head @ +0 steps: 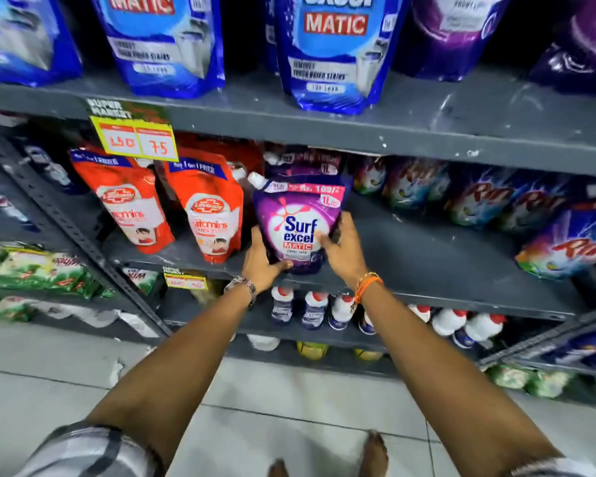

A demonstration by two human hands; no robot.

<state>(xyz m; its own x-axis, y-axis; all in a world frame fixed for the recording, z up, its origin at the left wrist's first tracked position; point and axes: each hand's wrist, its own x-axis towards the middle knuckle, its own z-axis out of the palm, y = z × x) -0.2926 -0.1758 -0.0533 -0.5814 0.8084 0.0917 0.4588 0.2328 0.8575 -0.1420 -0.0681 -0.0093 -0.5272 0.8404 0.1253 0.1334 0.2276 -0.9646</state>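
A purple Surf Excel Matic pouch (298,215) with a white spout stands upright at the front of the middle grey shelf (427,256). My left hand (260,261) grips its lower left side, thumb curled under the bottom edge. My right hand (343,247) holds its right side, thumb pressed on the front label. More purple pouches stand behind it, mostly hidden.
Two red Lifebuoy pouches (209,215) stand just left of the purple pouch. Rin packs (496,201) fill the shelf's right. Blue Matic pouches (334,46) line the upper shelf above a yellow price tag (136,141). White bottles (315,309) sit below. Bare shelf lies right of my hands.
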